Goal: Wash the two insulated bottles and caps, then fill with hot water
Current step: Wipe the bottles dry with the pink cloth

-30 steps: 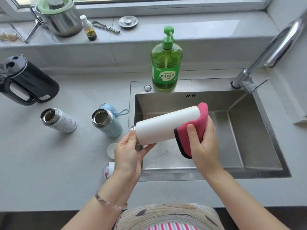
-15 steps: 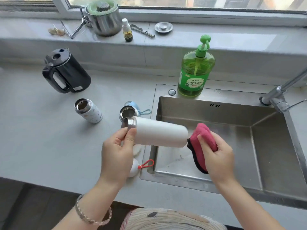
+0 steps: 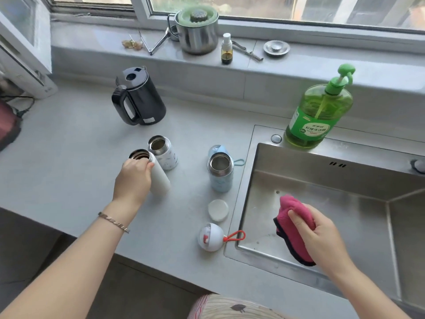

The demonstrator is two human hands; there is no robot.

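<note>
My left hand (image 3: pixel 134 178) grips a plain white insulated bottle (image 3: pixel 161 180) near its open steel mouth, standing it on the grey counter (image 3: pixel 69 162). Right behind it stands a small white patterned bottle (image 3: pixel 164 153), open. A pale blue bottle (image 3: pixel 220 172) stands open to the right, with a blue cap (image 3: pixel 217 149) and loop behind it. A flat white cap (image 3: pixel 218 210) and a round white cap with a red loop (image 3: pixel 210 237) lie near the sink's left rim. My right hand (image 3: pixel 322 240) holds a bunched pink cloth (image 3: pixel 293 217) over the steel sink (image 3: pixel 345 196).
A black electric kettle (image 3: pixel 140 97) stands at the back of the counter. A green dish-soap pump bottle (image 3: pixel 319 111) sits on the sink's far rim. On the window sill are a steel pot (image 3: pixel 197 31), a small dropper bottle (image 3: pixel 227 50) and a sink plug (image 3: pixel 276 47).
My left hand carried the white bottle from over the sink leftward and stood it upright on the counter. The pink cloth came off the bottle and stays in my right hand over the sink.
</note>
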